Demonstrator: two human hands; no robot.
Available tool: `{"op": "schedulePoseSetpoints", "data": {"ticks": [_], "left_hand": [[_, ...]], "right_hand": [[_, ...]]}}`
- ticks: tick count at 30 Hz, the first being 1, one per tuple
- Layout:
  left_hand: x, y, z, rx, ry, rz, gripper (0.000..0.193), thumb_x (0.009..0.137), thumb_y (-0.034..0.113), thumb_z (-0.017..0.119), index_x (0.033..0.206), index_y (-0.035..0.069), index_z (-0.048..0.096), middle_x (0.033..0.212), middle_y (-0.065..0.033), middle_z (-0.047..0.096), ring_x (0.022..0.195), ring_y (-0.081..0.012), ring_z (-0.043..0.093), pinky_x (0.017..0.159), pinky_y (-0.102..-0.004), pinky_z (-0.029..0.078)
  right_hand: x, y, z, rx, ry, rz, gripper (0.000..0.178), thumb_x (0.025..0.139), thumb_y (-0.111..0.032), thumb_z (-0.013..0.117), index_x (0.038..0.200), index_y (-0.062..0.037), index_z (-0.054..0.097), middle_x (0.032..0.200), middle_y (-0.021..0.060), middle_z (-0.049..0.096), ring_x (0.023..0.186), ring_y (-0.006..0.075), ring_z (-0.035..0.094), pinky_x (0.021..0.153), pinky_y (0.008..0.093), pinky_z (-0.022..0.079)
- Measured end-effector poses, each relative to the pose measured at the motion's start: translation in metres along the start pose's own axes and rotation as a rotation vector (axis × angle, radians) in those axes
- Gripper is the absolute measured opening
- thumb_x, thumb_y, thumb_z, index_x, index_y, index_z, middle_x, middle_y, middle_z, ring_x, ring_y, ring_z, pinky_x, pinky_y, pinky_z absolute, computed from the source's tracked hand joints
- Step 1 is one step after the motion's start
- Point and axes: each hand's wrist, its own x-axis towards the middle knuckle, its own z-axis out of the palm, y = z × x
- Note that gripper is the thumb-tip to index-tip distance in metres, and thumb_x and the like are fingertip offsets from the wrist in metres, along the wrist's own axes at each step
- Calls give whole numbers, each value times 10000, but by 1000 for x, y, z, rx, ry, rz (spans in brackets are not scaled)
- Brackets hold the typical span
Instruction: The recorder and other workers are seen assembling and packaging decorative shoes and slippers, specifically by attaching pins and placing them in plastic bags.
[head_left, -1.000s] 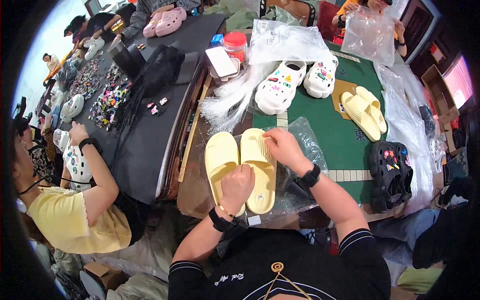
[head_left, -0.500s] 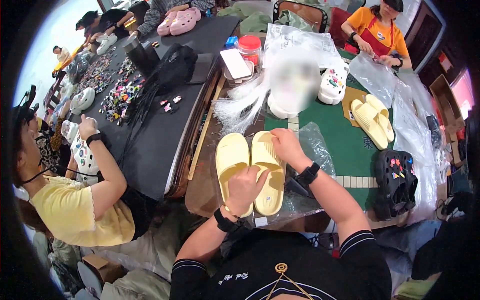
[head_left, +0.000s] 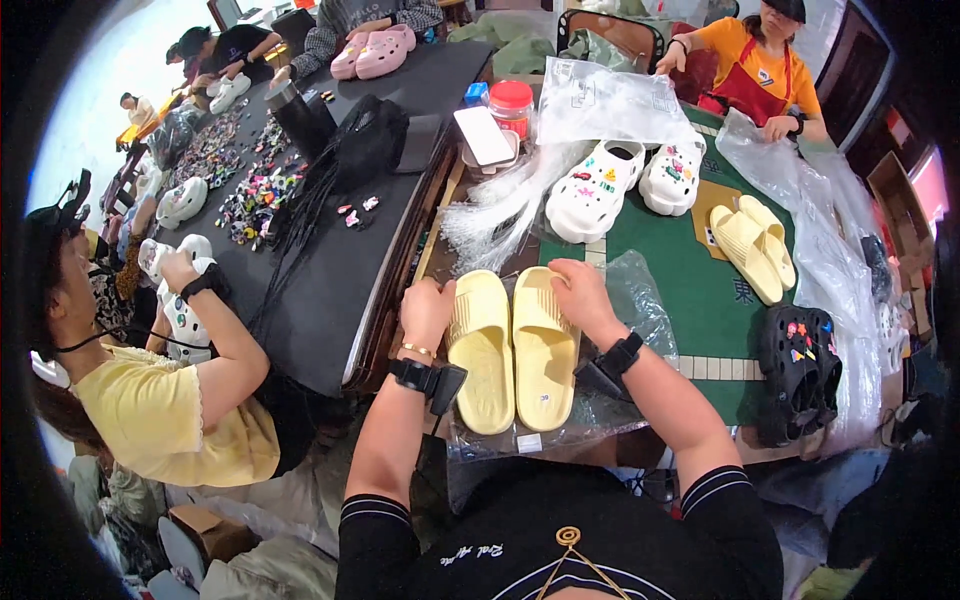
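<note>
A pair of pale yellow slide slippers, the left slipper [head_left: 481, 375] and the right slipper [head_left: 546, 375], lies side by side with the heels toward me. Under them is a clear plastic bag [head_left: 490, 441]. My left hand [head_left: 428, 312] is curled against the outer side of the left slipper, by its strap. On the other side, my right hand [head_left: 583, 297] grips the outer edge of the right slipper's strap, with the thumb side near the toe. The undersides of both hands' grips are partly hidden.
White clogs [head_left: 596, 190] with charms stand beyond, near white plastic strips [head_left: 490, 225]. Another yellow slipper pair [head_left: 750, 245] and black clogs [head_left: 795, 375] are at right. A co-worker [head_left: 165, 400] handles white clogs at left; another [head_left: 765, 75] holds plastic across the table.
My left hand has moved from inside the slippers' openings to the left slipper's outer side. My right hand stays by the right strap. The far co-worker's hands have spread apart.
</note>
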Motion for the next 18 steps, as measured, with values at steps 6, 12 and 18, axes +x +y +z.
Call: {"op": "schedulePoseSetpoints", "data": {"ticks": [6,12,18], "left_hand": [[-6,14,1,-27,125,131,247,849,262,637,889,26,696,858,-216,685,831,-383,667,731,-449,538],[-22,37,6,-401,260,493,103,860,94,652,910,5,643,791,-141,686,714,-261,680,653,-343,524],[-41,63,8,-647,-106,414,96,880,79,652,909,-10,630,709,-36,611,651,-58,540,597,-252,461]], "right_hand": [[2,-7,-4,125,47,60,236,843,-94,576,1027,12,678,1041,173,681,951,339,636,878,397,490],[14,-24,1,516,-44,195,204,849,-27,577,1024,37,660,925,117,711,797,189,686,757,280,523],[7,-23,25,924,-55,287,200,886,-21,597,1071,56,613,938,109,701,873,142,670,782,263,521]]}}
